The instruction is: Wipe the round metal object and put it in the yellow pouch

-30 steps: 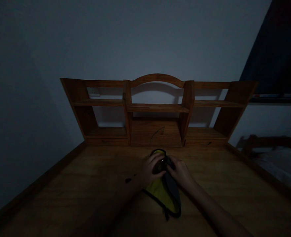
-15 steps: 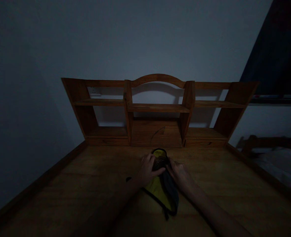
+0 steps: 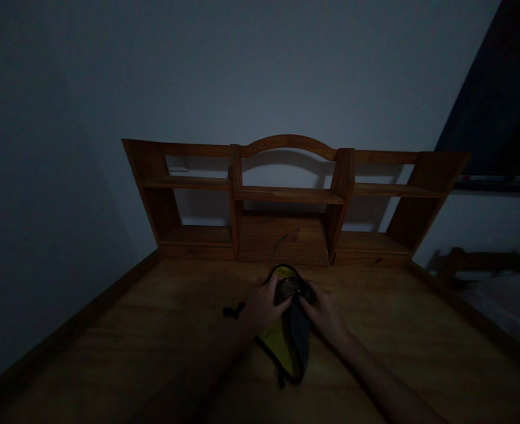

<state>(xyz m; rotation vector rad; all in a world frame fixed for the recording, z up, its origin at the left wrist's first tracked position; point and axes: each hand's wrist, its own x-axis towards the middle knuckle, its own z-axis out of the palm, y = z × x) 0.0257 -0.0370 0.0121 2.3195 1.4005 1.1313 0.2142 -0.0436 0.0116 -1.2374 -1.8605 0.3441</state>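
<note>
**A:** What differs from half a second ago?

**B:** On my feed the wooden desk (image 3: 153, 341) and its hutch (image 3: 286, 194) have slid a little to the right. The yellow-and-grey pouch (image 3: 281, 347), lying mid-desk in front of the hutch, now looks narrower. Its black cord (image 3: 233, 310) shows more clearly to the left.

**A:** What can't you make out?

**B:** It is very dim. My left hand (image 3: 262, 307) has its fingers clamped round a small dark round object (image 3: 288, 288) at the pouch's mouth. My right hand (image 3: 327, 312) has its fingers bent there too, but I cannot tell whether they are pinching fabric or the object. I can't identify the object. Both forearms run off the bottom edge.

**A:** Counts?

**B:** One desk, one hutch, one pouch, two hands, one dark object, one cord.
</note>
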